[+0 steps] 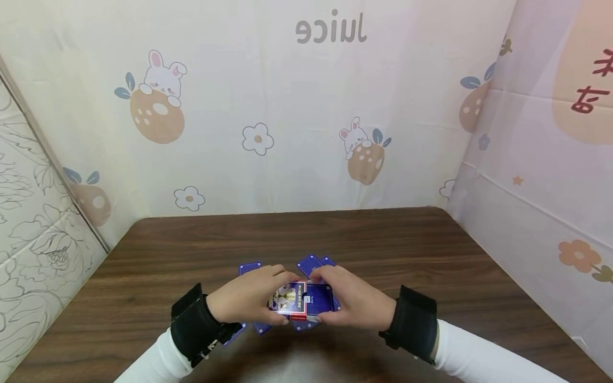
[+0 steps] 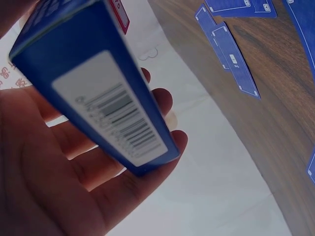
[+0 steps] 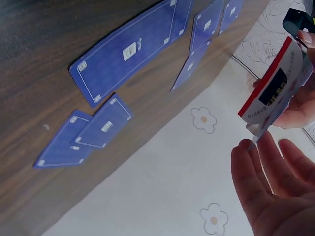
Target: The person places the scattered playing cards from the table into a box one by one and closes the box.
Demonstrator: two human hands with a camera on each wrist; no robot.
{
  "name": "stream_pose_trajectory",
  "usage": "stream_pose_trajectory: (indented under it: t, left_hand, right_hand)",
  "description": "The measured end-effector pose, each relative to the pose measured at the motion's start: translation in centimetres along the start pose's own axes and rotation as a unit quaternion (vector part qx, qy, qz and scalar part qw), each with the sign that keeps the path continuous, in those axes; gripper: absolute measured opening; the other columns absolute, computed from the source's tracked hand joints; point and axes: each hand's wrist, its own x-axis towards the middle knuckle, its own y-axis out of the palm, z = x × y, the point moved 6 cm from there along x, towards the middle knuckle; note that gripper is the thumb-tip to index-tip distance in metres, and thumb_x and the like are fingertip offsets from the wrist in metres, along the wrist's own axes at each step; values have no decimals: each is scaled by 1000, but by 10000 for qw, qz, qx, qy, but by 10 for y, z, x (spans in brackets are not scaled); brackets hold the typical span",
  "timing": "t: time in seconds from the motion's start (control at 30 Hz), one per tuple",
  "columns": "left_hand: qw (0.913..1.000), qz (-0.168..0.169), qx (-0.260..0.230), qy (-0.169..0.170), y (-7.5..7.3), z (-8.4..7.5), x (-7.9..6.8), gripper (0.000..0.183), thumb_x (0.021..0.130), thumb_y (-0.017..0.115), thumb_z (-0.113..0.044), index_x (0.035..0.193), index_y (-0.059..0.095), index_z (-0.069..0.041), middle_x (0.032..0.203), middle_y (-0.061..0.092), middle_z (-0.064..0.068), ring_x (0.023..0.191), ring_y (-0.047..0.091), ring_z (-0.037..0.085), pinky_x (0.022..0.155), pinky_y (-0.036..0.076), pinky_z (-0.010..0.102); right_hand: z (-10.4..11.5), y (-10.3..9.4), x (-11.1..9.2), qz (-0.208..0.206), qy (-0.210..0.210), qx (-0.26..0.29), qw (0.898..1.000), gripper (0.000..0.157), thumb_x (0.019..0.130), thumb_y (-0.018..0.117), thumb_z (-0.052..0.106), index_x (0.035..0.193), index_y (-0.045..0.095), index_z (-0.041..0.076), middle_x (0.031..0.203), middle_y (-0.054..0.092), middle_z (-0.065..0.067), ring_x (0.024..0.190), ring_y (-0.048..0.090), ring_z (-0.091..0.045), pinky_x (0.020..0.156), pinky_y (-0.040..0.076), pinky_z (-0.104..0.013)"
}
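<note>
My left hand (image 1: 254,295) grips a playing card box (image 1: 289,299), thumb on one edge and fingers on the other. Its printed picture and red end face up in the head view. In the left wrist view the box's blue side carries a white barcode label (image 2: 113,110). My right hand (image 1: 356,298) is at the box's other end, its thumb and fingers around the flaps. The right wrist view shows its fingertips (image 3: 244,144) at a pale flap (image 3: 253,129). Below the hands lies a blue card stack (image 3: 129,51), back up.
Blue cards lie scattered about the dark wooden table (image 1: 191,239): some overlapping cards (image 1: 311,264) beyond the right hand, another card (image 1: 250,267) beyond the left. Printed cloth (image 1: 306,106) surrounds the table's back and sides.
</note>
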Motion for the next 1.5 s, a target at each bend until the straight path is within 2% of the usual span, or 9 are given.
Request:
stream_pose_trajectory:
  t: [0.17, 0.3, 0.6, 0.9, 1.07, 1.33, 1.5]
  left_hand:
    - [10000, -52, -12, 21, 0, 1, -1, 65, 75, 78, -40, 128, 53, -13, 111, 56, -2, 90, 50, 7, 79, 47, 23]
    - [10000, -66, 23, -69, 0, 3, -3, 65, 75, 77, -43, 128, 53, -15, 111, 57, -3, 91, 51, 7, 80, 48, 24]
    - [9997, -8, 98, -221, -2, 6, -6, 68, 74, 76, -47, 130, 52, -16, 113, 58, -1, 93, 51, 8, 81, 49, 26]
    - [9998, -62, 82, -169, -3, 5, -7, 68, 74, 77, -45, 129, 52, -15, 112, 57, -2, 91, 50, 8, 79, 48, 24]
    - [9999, -76, 3, -143, -3, 5, -6, 67, 75, 76, -45, 129, 52, -15, 112, 57, -2, 91, 50, 7, 80, 48, 24]
    - [9999, -105, 17, -26, -4, 2, -5, 66, 75, 77, -43, 129, 53, -13, 112, 58, -1, 90, 51, 7, 79, 48, 23]
    - [10000, -81, 17, 5, -4, 0, -5, 66, 75, 77, -43, 128, 54, -13, 112, 58, -1, 90, 51, 7, 80, 48, 23]
  right_hand:
    - [-1, -3, -3, -105, -104, 248, 9996, 66, 80, 74, 37, 131, 42, 10, 125, 51, -4, 112, 51, -19, 92, 47, -36]
    - [-3, -7, -7, -178, -197, 270, 9993, 65, 81, 73, 41, 130, 44, 10, 126, 52, -7, 113, 51, -24, 91, 48, -39]
    - [-18, -8, -10, -54, 183, 165, 9997, 67, 79, 72, 46, 127, 50, 4, 121, 56, -7, 104, 52, -17, 88, 49, -38]
    - [-17, -6, -10, -227, 78, 180, 9995, 60, 79, 72, 44, 121, 57, 5, 116, 59, -7, 97, 53, -14, 84, 50, -34]
    - [-15, -2, -8, -196, 129, 219, 9995, 58, 80, 70, 46, 121, 57, 7, 115, 59, -7, 99, 54, -17, 84, 51, -40]
    - [-10, 2, -3, -367, -20, 310, 9988, 55, 79, 71, 47, 118, 58, 10, 119, 53, -1, 106, 51, -21, 85, 51, -37]
    - [-9, 6, -1, -378, -107, 371, 9985, 54, 80, 69, 48, 116, 58, 10, 119, 52, -1, 106, 51, -24, 86, 51, -40]
